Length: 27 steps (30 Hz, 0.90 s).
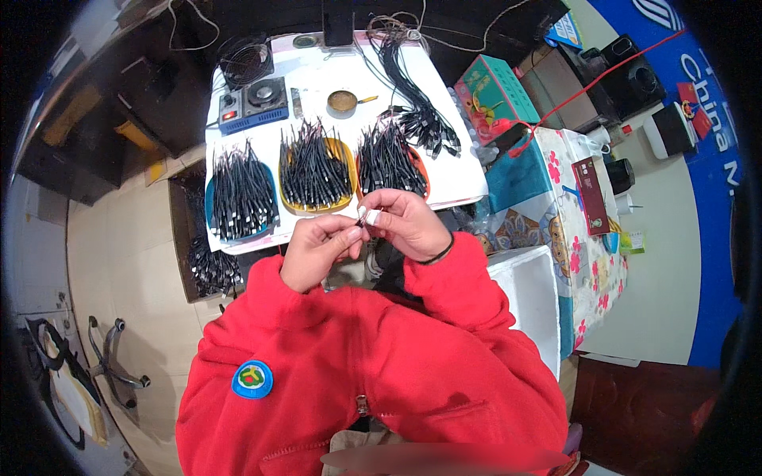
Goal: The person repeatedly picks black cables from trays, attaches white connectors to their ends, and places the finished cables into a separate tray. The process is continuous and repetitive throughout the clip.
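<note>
My left hand (pixel 319 247) and my right hand (pixel 406 226) meet just off the table's front edge, fingertips pinched together. Between them is a short piece of thin black cable (pixel 361 222), mostly covered by the fingers. White wraps show on the right thumb and a fingertip. Beyond my hands, bunches of short black cables fill three trays: a blue tray (pixel 210 208), a yellow tray (pixel 317 209) and a red tray (pixel 427 178). Thin reddish wire ends stick up from the bunches.
Farther back on the white table (pixel 305 63) stand a blue box with a dial (pixel 254 105), a round tin (pixel 342 101), a small fan (pixel 244 62) and a long cable bundle (pixel 397 75). More cables lie in a box (pixel 210 266) below left. A white box (pixel 528 289) stands at right.
</note>
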Tool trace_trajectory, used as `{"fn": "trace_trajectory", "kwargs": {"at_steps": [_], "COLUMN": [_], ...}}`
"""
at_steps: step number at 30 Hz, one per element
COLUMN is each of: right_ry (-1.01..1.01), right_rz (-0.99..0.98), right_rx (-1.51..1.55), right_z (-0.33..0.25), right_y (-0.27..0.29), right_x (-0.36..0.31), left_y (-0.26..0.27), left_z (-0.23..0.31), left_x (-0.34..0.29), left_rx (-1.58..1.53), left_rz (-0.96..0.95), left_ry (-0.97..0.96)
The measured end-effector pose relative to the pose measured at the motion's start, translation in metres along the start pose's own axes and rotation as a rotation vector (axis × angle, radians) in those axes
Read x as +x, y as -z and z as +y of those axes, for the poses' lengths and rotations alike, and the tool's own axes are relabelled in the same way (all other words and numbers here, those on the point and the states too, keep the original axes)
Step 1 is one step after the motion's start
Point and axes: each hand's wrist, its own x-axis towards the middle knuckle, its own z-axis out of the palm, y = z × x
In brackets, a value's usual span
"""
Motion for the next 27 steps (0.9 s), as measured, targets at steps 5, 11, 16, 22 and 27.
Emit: {"fn": "trace_trajectory", "kwargs": {"at_steps": [5, 11, 16, 22, 27], "right_ry": [0.408, -0.086, -0.054, 0.178, 0.536], "right_rz": [0.516, 0.859, 0.882, 0.575, 0.565], "right_rx": [-0.93, -1.803, -1.642, -0.833, -1.144], "right_z": [-0.06, -0.08, -0.095, -0.149, -0.113], "right_y": [0.118, 0.22, 0.222, 0.15, 0.033], "right_x": [0.075, 0.164, 0.166, 0.074, -0.014], "left_y": [0.007, 0.012, 0.015, 0.008, -0.017], "left_z": [-0.006, -0.008, -0.006, 0.004, 0.006], "left_x": [0.01, 0.017, 0.015, 0.017, 0.037], "left_rx": [-0.059, -0.095, -0.15, -0.283, -0.411], "left_rz": [0.127, 0.175, 0.207, 0.141, 0.007], "left_ry": [-0.059, -0.048, -0.084, -0.09, 0.012]}}
